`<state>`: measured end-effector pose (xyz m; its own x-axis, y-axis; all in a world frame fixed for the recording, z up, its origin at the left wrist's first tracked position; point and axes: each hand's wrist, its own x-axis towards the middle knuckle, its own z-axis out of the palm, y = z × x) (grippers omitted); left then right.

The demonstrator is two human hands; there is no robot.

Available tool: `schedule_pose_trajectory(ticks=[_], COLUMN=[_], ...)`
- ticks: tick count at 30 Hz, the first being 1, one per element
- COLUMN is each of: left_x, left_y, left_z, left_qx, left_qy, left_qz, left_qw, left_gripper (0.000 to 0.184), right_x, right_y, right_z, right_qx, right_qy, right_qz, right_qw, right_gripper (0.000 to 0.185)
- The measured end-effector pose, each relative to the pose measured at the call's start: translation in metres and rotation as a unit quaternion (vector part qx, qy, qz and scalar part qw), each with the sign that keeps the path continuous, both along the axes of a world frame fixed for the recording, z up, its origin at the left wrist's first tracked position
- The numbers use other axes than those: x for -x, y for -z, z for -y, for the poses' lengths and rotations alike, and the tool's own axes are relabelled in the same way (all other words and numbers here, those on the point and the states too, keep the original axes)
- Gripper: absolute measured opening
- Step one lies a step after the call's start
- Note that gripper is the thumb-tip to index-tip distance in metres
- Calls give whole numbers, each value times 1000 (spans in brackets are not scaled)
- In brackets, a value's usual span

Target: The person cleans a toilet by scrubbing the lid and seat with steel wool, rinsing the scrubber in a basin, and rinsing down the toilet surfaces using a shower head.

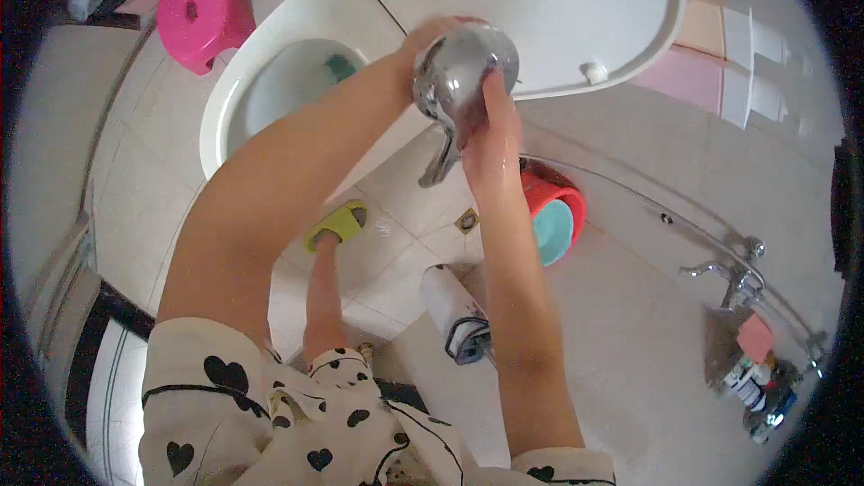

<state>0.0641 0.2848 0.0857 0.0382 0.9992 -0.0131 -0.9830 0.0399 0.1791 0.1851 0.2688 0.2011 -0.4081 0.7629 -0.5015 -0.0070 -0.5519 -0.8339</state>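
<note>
Two hands (430, 36) (494, 139) grip one shiny metal object (450, 72); below, one toilet (220, 117) and one pink stool (200, 22).

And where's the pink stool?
In the head view, the pink stool is on the tiled floor at the upper left, just left of the toilet.

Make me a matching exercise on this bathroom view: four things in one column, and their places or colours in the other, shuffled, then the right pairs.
Things:
1. Metal item
2. Stool
3. Slipper
4. Tap

Places or colours:
A. Yellow-green
B. On the wall
C. Between the left hand and right hand
D. Bright pink

Pairs: 1-C, 2-D, 3-A, 4-B
</note>
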Motion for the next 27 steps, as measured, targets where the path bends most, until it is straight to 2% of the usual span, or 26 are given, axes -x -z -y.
schedule_pose_trajectory(ticks=[2, 3, 4, 6, 9, 12, 13, 16, 18, 20, 21, 24, 26, 27], left_x=[20, 27, 35, 51, 80, 94, 97, 105, 112, 127, 131, 124, 120, 119], left_y=[-7, -11, -11, -4, 55, 105, 112, 117, 116, 144, 150, 159, 149, 142], left_z=[14, 16, 19, 27, 38, 43, 45, 38, 31, 29, 31, 46, 63, 73], left_qx=[69, 193, 239, 320, 281, 227, 223, 203, 188, 118, 76, 105, 110, 108], left_qy=[-18, -53, -76, -116, -95, -173, -161, -106, -46, -107, -130, -158, -169, -173], left_qz=[71, 22, -87, -301, -539, -755, -785, -866, -913, -709, -560, -789, -899, -938], left_qw=[995, 980, 964, 891, 789, 591, 556, 444, 359, 687, 814, 584, 389, 282], left_gripper=[25, 28, 30, 34, 41, 50, 52, 59, 66, 59, 56, 64, 69, 72], right_x=[20, 37, 45, 58, 79, 88, 98, 110, 116, 124, 126, 127, 119, 114], right_y=[6, 8, 13, 26, 43, 50, 52, 52, 62, 59, 60, 73, 91, 90], right_z=[-2, -2, -6, -12, -20, -25, -27, -29, -31, -25, -20, 1, 16, 24], right_qx=[5, 7, 3, -5, -43, -65, -66, -87, -98, -63, -68, -79, -89, -58], right_qy=[-3, 22, 16, 4, 6, -8, 41, 23, -1, -12, -35, -80, -84, -78], right_qz=[-18, -20, -22, -26, 4, -6, 35, 11, 62, 97, 100, 101, 88, 113], right_qw=[1000, 1000, 1000, 1000, 999, 998, 996, 996, 993, 993, 992, 988, 989, 989], right_gripper=[34, 26, 24, 21, 20, 19, 34, 17, 31, 24, 25, 28, 30, 28])
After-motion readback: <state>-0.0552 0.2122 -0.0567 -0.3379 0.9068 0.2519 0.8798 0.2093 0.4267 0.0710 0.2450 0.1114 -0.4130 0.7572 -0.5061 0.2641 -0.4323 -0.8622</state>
